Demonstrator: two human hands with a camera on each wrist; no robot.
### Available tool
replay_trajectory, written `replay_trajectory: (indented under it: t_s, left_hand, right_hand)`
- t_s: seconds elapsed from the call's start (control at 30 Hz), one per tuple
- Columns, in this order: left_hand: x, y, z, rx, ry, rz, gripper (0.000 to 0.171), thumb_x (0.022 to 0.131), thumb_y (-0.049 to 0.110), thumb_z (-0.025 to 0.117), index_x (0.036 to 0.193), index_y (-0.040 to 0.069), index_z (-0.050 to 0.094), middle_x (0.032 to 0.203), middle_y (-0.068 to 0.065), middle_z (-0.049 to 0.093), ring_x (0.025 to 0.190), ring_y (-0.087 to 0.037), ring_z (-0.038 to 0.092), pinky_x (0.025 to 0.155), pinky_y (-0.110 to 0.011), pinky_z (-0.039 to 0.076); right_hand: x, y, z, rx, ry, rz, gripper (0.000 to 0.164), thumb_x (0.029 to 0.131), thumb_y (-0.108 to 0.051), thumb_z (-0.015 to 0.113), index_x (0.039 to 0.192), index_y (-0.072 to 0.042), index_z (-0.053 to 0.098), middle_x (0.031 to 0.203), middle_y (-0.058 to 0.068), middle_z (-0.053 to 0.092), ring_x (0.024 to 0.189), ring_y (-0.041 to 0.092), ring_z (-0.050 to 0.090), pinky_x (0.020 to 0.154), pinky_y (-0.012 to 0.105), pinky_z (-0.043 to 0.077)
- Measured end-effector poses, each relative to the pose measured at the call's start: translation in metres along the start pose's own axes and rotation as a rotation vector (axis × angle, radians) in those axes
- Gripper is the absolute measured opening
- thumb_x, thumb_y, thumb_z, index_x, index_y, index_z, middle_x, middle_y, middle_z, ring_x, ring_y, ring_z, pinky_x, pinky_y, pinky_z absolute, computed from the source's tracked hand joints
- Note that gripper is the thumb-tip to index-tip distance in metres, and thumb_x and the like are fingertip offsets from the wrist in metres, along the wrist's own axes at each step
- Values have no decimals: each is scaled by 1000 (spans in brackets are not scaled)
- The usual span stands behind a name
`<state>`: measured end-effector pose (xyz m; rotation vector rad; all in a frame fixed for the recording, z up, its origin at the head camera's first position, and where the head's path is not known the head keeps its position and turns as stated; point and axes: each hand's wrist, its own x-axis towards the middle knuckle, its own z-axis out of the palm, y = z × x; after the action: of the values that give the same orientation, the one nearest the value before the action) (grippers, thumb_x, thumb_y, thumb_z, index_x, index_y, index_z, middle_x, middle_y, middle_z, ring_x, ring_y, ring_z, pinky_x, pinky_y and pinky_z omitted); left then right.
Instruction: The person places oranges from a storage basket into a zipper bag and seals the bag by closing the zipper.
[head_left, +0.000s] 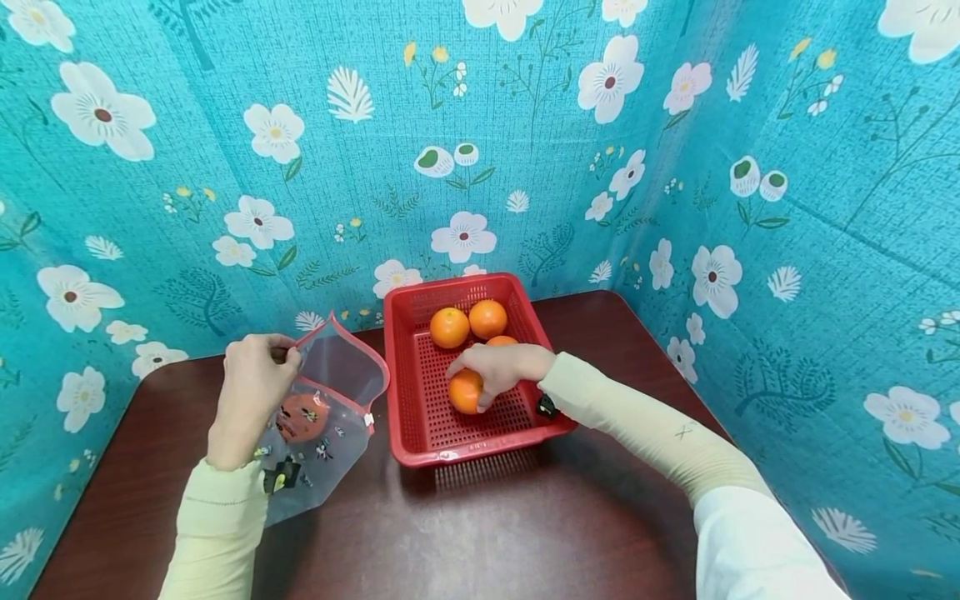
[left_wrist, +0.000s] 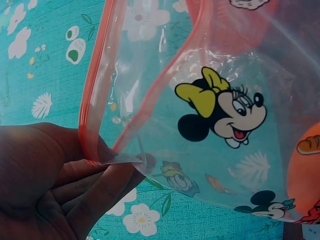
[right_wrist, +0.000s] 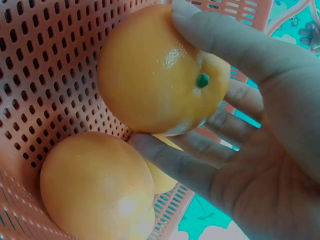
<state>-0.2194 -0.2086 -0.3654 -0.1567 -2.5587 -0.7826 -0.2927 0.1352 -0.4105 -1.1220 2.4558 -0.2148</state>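
Observation:
My left hand pinches the upper corner of a clear zip bag with a red zip edge and cartoon prints. The bag's mouth gapes toward the basket, and an orange-red round patch shows on its front. In the left wrist view, thumb and fingers grip the bag's corner just below the red zip strip. Inside the red basket, my right hand grips an orange, thumb on one side and fingers around the other. Its green stem spot faces the palm.
Other oranges lie in the basket toward its back, including one at the left and one beside it; another is partly hidden by the right hand. The basket stands on a dark brown table. Flowered blue cloth hangs behind and at the right.

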Motion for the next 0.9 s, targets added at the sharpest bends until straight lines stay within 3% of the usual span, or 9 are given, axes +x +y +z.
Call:
replay_trajectory:
  t_s: [0.23, 0.47, 0.7, 0.9]
  left_hand:
    - [-1, -1, -2, 3, 7, -10, 13, 86, -2, 67, 90, -12, 74, 76, -25, 71, 61, -30, 66, 55, -42, 54]
    - [-1, -1, -2, -3, 11, -5, 15, 88, -2, 64, 90, -12, 74, 76, -24, 72, 63, -33, 68, 60, -51, 56]
    - [-1, -1, -2, -10, 3, -15, 13, 87, -2, 65, 88, -11, 75, 74, -23, 71, 61, -29, 66, 57, -43, 54]
    - [0, -1, -3, -21, 6, -13, 13, 87, -3, 64, 87, -10, 75, 74, -22, 71, 61, -29, 67, 60, -48, 55]
  right_hand:
    - [2, -1, 0, 6, 25, 9, 71, 83, -25, 85, 146, -16, 54, 144, 2, 57, 128, 18, 52, 110, 37, 45]
    - [2, -2, 1, 19, 52, -10, 71, 82, -25, 85, 145, -14, 54, 143, 3, 57, 128, 19, 51, 110, 37, 46]
    - [2, -3, 0, 20, 57, -8, 71, 82, -25, 85, 145, -15, 54, 144, 3, 56, 128, 20, 51, 109, 38, 47]
    - [0, -7, -4, 26, 71, -12, 73, 81, -24, 86, 145, -14, 54, 144, 4, 57, 128, 21, 52, 107, 39, 49]
